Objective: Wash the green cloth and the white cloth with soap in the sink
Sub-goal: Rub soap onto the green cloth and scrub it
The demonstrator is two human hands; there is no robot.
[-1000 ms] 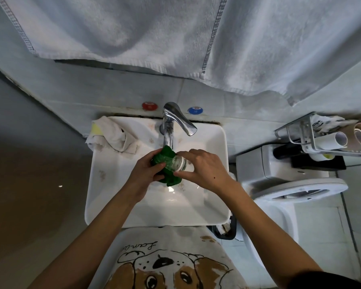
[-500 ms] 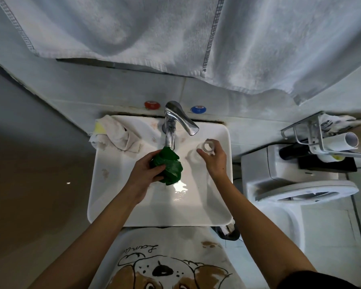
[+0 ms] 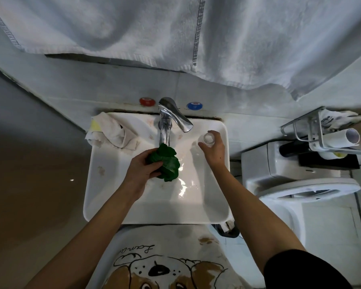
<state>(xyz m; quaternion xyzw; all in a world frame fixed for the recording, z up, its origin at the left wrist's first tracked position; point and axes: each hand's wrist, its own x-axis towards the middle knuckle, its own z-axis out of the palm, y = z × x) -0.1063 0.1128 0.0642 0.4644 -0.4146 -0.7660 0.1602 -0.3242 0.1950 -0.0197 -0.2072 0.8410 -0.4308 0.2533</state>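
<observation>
my left hand (image 3: 141, 170) grips the bunched green cloth (image 3: 167, 163) over the sink (image 3: 104, 184) below the tap (image 3: 169, 119); my right hand (image 3: 214, 149) curls round a small jar (image 3: 208, 139) at the back right rim; white cloth (image 3: 113, 132) lies on the back left corner.

A glossy white ceramic rectangular sink (image 3: 104, 195) is seen, wet sheen in basin. Curved tap (image 3: 171, 119) is polished chrome metal. Crumpled dark green cloth (image 3: 167, 163) looks soft, slightly shiny (wet, prob.). Stained white cloth (image 3: 115, 134) is matt. Large pale terry towel (image 3: 133, 26) appears rough w/ stitched hems.
</observation>
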